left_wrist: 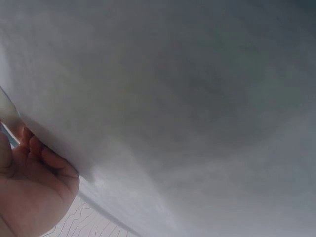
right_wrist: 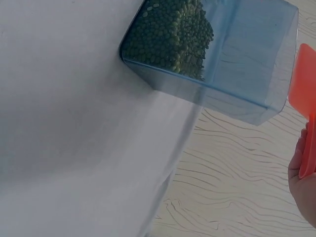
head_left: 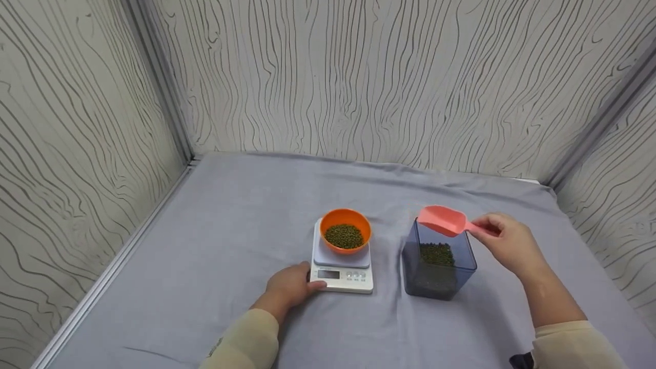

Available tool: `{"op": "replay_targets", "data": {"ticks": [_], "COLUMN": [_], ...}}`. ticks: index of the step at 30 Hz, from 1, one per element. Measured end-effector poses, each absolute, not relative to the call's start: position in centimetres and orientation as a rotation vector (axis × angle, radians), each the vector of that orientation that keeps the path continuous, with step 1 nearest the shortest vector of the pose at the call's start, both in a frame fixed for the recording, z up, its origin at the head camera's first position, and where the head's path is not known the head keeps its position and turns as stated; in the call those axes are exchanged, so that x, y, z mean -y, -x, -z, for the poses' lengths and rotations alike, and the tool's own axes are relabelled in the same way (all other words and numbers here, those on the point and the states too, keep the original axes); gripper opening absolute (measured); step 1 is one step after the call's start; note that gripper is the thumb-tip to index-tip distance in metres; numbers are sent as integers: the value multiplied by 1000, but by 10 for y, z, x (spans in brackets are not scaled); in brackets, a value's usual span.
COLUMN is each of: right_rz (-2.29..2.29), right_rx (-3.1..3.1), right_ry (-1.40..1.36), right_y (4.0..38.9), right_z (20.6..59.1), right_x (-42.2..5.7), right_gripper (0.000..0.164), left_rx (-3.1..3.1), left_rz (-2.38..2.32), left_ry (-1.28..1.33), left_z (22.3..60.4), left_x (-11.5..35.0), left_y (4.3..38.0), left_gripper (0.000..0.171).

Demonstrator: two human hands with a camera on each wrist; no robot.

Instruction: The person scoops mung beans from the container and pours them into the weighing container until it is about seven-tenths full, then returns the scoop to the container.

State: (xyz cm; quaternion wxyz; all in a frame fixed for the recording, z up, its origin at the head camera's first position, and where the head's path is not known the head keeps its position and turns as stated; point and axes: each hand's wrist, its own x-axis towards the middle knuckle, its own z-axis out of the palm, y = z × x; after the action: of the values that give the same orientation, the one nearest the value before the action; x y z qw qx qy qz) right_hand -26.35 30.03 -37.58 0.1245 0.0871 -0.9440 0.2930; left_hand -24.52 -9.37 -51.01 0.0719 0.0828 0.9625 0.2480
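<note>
My right hand [head_left: 507,241] pinches the handle of a coral-pink scoop [head_left: 443,219] above the rim of a clear bluish container [head_left: 464,253]. No beans show in the scoop's bowl. Small green beans, likely mung beans [right_wrist: 173,39], fill the container's lower part. To its left, an orange bowl [head_left: 365,233] with green beans [head_left: 344,237] sits on a white kitchen scale [head_left: 341,284]. At the scale's front left corner, my left hand [head_left: 291,284] grips the edge, thumb on top by the display. In the left wrist view its fingers [left_wrist: 52,159] are curled.
A grey cloth [head_left: 230,215] covers the table, with some wrinkles. Wood-grain patterned panels [head_left: 328,82] stand at the back and both sides. A metal rail [head_left: 113,271] runs along the left edge. Something dark [head_left: 521,360] shows at the right sleeve.
</note>
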Motion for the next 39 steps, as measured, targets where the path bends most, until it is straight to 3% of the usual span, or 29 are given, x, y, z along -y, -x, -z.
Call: {"op": "replay_targets", "data": {"ticks": [12,23,39], "right_rz": [-860,-661,-89], "right_rx": [2934,2915,2829], "right_ry": [-320,-451,-687], "right_y": [262,263,264], "right_z": [373,369,356], "right_x": [-311,-310,-272], "right_gripper": [29,3,10], "left_rx": [-2881,-2870,-2861], "left_rz": [-763,-825,-819], "left_ry": [-235,-267,-262], "left_z": [509,507,506], "left_x": [94,94,94], "left_y": [246,245,243], "left_gripper": [47,44,47]}}
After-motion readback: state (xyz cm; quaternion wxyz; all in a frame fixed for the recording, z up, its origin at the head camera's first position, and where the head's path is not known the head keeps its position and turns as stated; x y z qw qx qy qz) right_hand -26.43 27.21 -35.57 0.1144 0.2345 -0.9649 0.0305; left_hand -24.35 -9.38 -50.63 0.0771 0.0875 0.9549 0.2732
